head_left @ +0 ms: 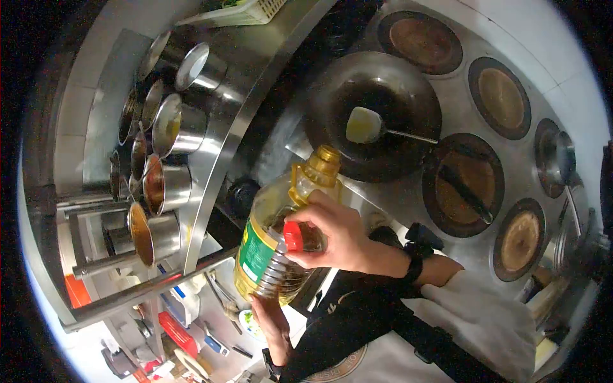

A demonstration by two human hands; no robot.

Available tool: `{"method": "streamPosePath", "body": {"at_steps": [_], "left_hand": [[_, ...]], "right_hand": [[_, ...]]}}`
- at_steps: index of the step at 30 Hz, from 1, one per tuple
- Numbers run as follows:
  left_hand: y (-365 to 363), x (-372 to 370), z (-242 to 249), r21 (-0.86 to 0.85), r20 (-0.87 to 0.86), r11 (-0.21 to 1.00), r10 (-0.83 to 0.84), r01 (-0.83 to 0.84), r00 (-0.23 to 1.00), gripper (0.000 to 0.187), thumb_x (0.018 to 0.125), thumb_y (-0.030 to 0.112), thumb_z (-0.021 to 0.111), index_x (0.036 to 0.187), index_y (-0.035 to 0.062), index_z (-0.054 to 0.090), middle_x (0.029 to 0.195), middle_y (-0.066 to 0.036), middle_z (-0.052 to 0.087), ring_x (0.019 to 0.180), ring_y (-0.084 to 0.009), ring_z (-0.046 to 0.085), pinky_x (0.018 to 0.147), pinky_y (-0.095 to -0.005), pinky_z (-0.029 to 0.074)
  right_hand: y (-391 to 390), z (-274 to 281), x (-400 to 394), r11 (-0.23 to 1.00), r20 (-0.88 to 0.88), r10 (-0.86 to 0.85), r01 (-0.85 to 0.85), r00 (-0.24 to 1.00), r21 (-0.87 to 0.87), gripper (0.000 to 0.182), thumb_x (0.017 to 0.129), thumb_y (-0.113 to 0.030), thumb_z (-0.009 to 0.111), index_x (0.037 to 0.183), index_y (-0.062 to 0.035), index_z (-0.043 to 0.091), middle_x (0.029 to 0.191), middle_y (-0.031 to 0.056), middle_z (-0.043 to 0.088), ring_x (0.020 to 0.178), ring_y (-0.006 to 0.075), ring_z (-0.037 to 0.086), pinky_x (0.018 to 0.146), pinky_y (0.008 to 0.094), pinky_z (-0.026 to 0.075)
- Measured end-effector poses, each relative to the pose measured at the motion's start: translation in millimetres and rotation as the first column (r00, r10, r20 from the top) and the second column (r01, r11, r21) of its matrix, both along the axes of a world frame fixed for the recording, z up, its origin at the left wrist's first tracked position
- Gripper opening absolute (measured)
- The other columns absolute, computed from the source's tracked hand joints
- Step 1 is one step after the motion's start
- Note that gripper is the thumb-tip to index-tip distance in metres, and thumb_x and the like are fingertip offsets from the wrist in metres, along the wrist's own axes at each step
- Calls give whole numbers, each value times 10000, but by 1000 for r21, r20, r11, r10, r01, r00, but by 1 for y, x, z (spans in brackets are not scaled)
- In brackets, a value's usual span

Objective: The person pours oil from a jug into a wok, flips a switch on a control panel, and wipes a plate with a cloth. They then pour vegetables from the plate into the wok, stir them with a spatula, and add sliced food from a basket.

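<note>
My right hand [345, 237] is closed round the red cap [293, 237] of a clear ridged plastic bottle [272, 279]. My left hand [271, 324] grips the same bottle near its lower end; part of those fingers is hidden. Right behind the bottle is a large jug of yellow oil [260, 214] with a gold cap and a green label. Beyond my hands sits a dark wok [408, 83]. In it rests a wok spatula [365, 125] with a pale, wide head, some yellow on it and a metal handle.
Several metal pots [191, 131] with sauces or liquids line a steel counter [255, 48] at the left. Round dark burner plates [500, 99] cover the stove on the right, one bearing a black-handled utensil [465, 193]. A white basket [246, 14] stands at the top.
</note>
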State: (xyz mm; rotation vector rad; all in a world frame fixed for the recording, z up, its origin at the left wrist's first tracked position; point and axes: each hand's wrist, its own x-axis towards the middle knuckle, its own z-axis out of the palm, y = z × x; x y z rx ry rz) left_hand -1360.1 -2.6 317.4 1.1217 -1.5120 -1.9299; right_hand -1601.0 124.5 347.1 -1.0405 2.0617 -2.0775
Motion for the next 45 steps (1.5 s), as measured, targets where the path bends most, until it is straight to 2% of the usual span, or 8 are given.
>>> {"method": "streamPosePath", "body": {"at_steps": [9, 21, 24, 28, 30, 34, 36, 45], "left_hand": [[-10, -27, 11, 0, 26, 1000, 25, -25, 999, 602, 893, 438, 403, 1262, -32, 334, 1254, -135, 430, 1163, -237, 402, 1000, -404, 271], [-12, -21, 15, -47, 47, 997, 64, -61, 997, 588, 889, 430, 423, 1251, -27, 352, 1228, -127, 454, 1126, -232, 439, 965, -379, 319], [-11, -23, 19, -63, 54, 996, 61, -57, 997, 585, 886, 429, 432, 1249, -23, 357, 1217, -121, 462, 1113, -228, 447, 957, -380, 326], [-13, -22, 22, -80, 97, 994, 82, -75, 992, 599, 876, 436, 451, 1253, -20, 354, 1216, -112, 464, 1109, -223, 443, 955, -385, 324], [-15, -20, 22, -85, 104, 994, 78, -69, 992, 606, 872, 437, 458, 1256, -19, 351, 1221, -112, 459, 1112, -224, 439, 956, -386, 322], [-16, -18, 21, -75, 114, 994, 92, -84, 989, 614, 867, 432, 472, 1266, -14, 337, 1236, -111, 443, 1113, -224, 435, 952, -385, 324], [-17, -17, 19, -79, 105, 993, 91, -83, 990, 612, 868, 429, 471, 1267, -14, 334, 1238, -111, 440, 1112, -223, 435, 951, -385, 325], [-16, -9, 13, -67, 96, 994, 96, -90, 991, 592, 880, 423, 449, 1254, -25, 348, 1213, -120, 459, 1086, -222, 457, 933, -368, 346]], "right_hand": [[-3, -13, -24, 996, 50, -94, 94, 994, 13, 414, 564, -218, 782, 898, -78, 581, 837, 83, 535, 754, 228, 578, 632, 292, 463], [-8, -16, -15, 1000, 180, 6, -4, 984, -12, 406, 567, -181, 788, 890, -57, 575, 845, 89, 536, 763, 223, 579, 642, 288, 463], [-7, -19, -17, 999, 81, -46, 47, 996, -18, 398, 572, -172, 786, 885, -48, 573, 835, 81, 536, 728, 200, 575, 626, 278, 463], [-6, -23, -17, 998, 103, -44, 49, 994, -47, 397, 578, -177, 785, 889, -46, 575, 825, 79, 537, 710, 183, 572, 622, 268, 465], [-5, -27, -17, 1000, 159, 1, 3, 987, -26, 431, 607, -340, 742, 890, -96, 526, 886, 104, 536, 793, 287, 574, 653, 358, 472], [-4, -25, -17, 1000, 181, -3, 8, 984, -28, 438, 597, -334, 747, 890, -95, 525, 870, 99, 523, 769, 285, 570, 641, 351, 470], [-4, -24, -18, 996, 93, -87, 90, 992, -28, 408, 570, -184, 786, 894, -42, 581, 844, 68, 534, 668, 154, 563, 577, 235, 460], [-5, -24, -13, 999, 137, -18, 22, 990, -30, 414, 578, -190, 788, 908, -45, 584, 864, 71, 532, 686, 141, 561, 575, 233, 456]]}}
